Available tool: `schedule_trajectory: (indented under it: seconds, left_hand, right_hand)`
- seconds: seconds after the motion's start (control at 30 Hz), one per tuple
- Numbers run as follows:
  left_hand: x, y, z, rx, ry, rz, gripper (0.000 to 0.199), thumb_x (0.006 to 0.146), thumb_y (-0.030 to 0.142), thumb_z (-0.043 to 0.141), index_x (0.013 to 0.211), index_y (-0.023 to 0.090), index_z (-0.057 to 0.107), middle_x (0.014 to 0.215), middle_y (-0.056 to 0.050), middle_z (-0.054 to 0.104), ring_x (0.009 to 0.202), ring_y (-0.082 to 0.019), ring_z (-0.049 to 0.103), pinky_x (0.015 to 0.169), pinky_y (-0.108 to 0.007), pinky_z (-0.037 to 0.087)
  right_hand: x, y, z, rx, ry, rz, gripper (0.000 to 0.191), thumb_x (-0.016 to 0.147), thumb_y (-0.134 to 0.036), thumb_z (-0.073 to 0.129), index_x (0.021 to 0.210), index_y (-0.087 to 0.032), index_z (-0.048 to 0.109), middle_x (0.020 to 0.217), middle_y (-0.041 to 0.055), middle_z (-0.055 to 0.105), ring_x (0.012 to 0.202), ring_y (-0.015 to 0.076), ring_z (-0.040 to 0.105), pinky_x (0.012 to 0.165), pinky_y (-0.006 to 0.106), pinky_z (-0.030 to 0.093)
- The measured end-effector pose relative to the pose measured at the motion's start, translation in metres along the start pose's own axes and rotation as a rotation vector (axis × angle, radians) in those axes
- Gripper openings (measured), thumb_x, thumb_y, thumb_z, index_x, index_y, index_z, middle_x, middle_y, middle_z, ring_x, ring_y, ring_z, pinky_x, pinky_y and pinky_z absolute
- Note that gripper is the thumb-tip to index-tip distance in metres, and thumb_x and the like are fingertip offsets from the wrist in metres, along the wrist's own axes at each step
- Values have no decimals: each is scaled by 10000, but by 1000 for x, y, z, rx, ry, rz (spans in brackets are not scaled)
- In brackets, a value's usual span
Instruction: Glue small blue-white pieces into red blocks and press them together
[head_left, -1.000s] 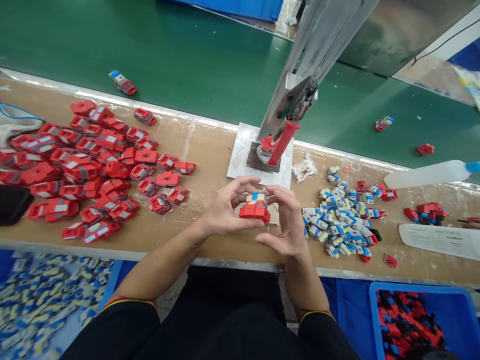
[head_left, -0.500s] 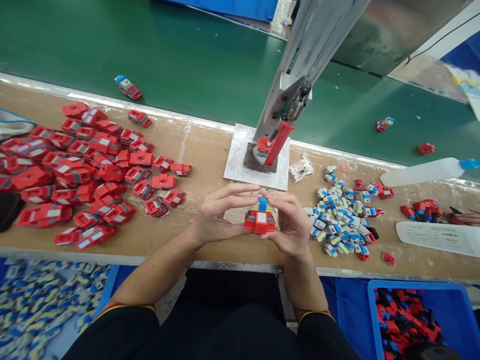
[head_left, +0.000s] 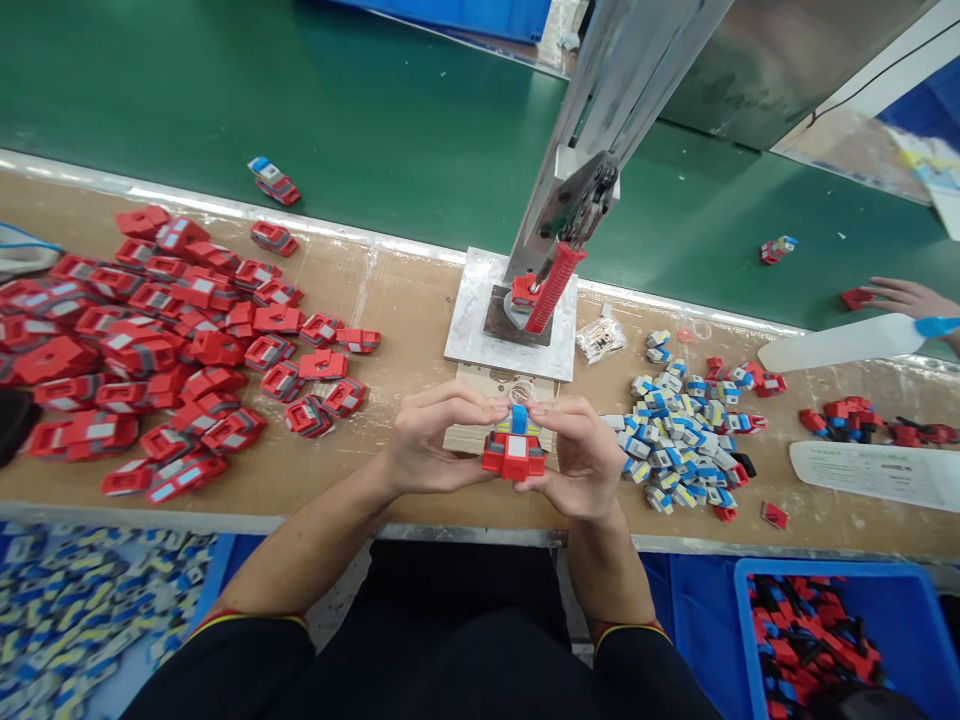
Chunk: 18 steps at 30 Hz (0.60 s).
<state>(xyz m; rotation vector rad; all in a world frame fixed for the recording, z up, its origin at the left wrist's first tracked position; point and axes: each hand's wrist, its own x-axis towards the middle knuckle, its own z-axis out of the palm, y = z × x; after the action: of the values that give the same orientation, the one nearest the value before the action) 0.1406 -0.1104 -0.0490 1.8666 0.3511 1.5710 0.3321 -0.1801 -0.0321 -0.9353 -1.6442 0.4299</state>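
Between my two hands, above the bench, is a toy car (head_left: 514,458) with a red body and a blue, white and yellow top piece. My left hand (head_left: 435,440) grips it from the left, fingertips on the top and thumb low on the side. From the other side my right hand (head_left: 581,455) pinches it the same way. The parts under my fingers are hidden. Just beyond my hands stands a toggle press with a red handle (head_left: 555,288); a red part (head_left: 523,289) sits under it.
A heap of red car bodies (head_left: 202,290) covers the left of the bench. White-blue-yellow pieces (head_left: 679,435) are piled to the right, near a plastic bottle (head_left: 840,343). A green conveyor (head_left: 375,130) runs behind. Another person's hand (head_left: 911,298) touches a red piece there. A blue bin (head_left: 742,600) stands lower right.
The fingers of both hands have shifted slightly down around the toy car. On the conveyor, toy cars have moved right. Another person's hand has left the bench's right end; a hand now reaches over the conveyor.
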Motion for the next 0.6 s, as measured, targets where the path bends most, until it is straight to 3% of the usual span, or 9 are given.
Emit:
schedule_trajectory:
  seconds: [0.13, 0.23, 0.3, 0.4, 0.5, 0.6]
  left_hand:
    - [0, 0, -2, -1, -44, -41, 469, 784, 339, 933, 1209, 239, 762, 973, -79, 817, 813, -197, 788, 700, -299, 654]
    - [1, -1, -1, 23, -69, -79, 523, 783, 333, 935, 1255, 227, 738, 1002, -88, 803, 847, -201, 780, 744, -306, 652]
    - [1, -2, 1, 75, -77, -65, 630, 800, 377, 926, 1357, 222, 678, 1062, -106, 790, 918, -218, 778, 788, -326, 660]
    - [2, -5, 4, 185, -107, 65, 765, 817, 423, 913, 1481, 235, 583, 1244, -163, 743, 1100, -265, 759, 861, -373, 671]
    - [2, -6, 6, 263, -136, 199, 569, 910, 212, 816, 1439, 292, 620, 1265, -125, 747, 1112, -230, 766, 877, -337, 667]
    - [3, -7, 2, 237, -137, 185, 515, 950, 68, 692, 1415, 280, 634, 1165, -87, 788, 1036, -183, 790, 878, -289, 663]
  right_hand:
    - [-1, 4, 1, -21, -7, 32, 554, 815, -511, 881, 1303, -311, 713, 1048, 87, 775, 928, 266, 752, 780, 416, 664]
    - [1, 10, 2, 92, -8, 103, 523, 856, -580, 820, 1289, -307, 717, 996, 62, 742, 873, 218, 722, 761, 367, 640]
    - [4, 12, 2, 173, -7, 211, 520, 859, -611, 807, 1256, -286, 723, 980, 46, 724, 847, 188, 706, 755, 330, 623]
    - [9, 11, 2, 248, 20, 432, 547, 858, -672, 776, 1175, -232, 711, 948, 42, 721, 826, 175, 712, 739, 304, 615]
    - [14, 5, 6, 311, 23, 579, 534, 856, -678, 770, 1120, -226, 666, 808, -7, 687, 695, 142, 672, 635, 257, 570]
    - [20, 1, 8, 310, -23, 606, 511, 876, -678, 742, 1092, -230, 625, 722, -42, 651, 605, 118, 610, 567, 234, 510]
